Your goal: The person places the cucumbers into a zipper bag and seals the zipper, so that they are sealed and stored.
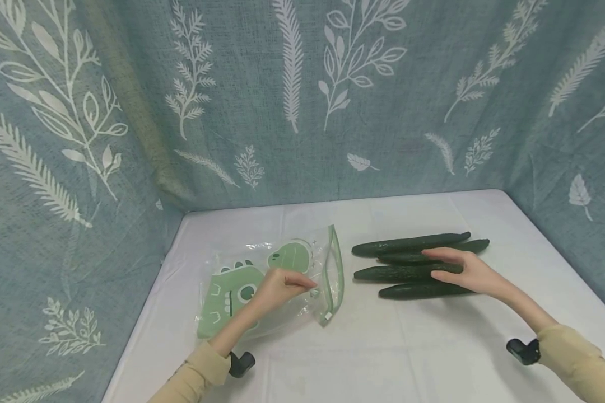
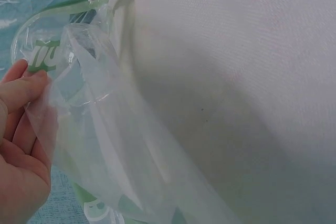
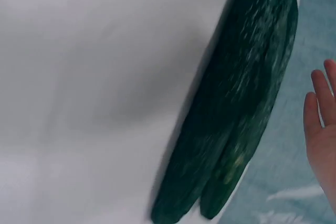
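1. The person's left hand is narrow, thumb and fingertips pinching the film of a clear plastic zip bag with a green cartoon print; the bag lies on the left part of a table covered in white cloth.
2. The bag's green zip strip is at its right end, its two edges bowed apart in a gaping mouth towards the cucumbers; a small white slider sits near the strip's front end.
3. The person's right hand is wide, thumb parted from extended fingers, holding nothing; it hovers by the right-hand part of four long dark green cucumbers; the right wrist view shows it apart from them.
4. The cucumbers lie side by side, roughly left to right, beyond the bag's mouth; the rear two overlap in the head view.
5. Beige fabric sleeves cover both forearms; a blue-green curtain with white leaf prints hangs around the table.
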Motion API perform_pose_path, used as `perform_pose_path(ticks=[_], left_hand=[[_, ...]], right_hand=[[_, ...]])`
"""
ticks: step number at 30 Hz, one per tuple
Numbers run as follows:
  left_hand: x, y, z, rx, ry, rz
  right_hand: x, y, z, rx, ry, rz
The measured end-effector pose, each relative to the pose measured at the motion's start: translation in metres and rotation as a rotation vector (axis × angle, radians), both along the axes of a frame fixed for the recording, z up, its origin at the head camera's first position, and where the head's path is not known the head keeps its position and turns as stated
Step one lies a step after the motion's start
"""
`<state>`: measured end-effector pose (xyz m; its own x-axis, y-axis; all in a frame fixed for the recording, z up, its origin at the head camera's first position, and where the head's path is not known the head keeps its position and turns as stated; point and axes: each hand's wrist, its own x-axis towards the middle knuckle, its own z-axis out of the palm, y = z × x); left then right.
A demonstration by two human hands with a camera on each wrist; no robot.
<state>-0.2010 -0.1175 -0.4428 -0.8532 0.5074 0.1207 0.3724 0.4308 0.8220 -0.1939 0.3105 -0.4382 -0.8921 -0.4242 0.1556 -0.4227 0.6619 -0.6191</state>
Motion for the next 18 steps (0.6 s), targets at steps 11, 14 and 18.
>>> perform_pose_path(ticks=[11, 14, 18], left_hand=[[-0.002, -0.002, 0.000, -0.008, -0.001, -0.007], [-0.002, -0.002, 0.000, -0.007, -0.002, -0.011], [-0.003, -0.003, -0.001, -0.005, -0.005, -0.009]], right_hand=[[0.010, 0.056, -0.004, 0.011, -0.141, -0.149], [0.012, 0.069, -0.009, 0.034, -0.125, -0.198], [0.014, 0.082, -0.014, 0.072, -0.131, -0.259]])
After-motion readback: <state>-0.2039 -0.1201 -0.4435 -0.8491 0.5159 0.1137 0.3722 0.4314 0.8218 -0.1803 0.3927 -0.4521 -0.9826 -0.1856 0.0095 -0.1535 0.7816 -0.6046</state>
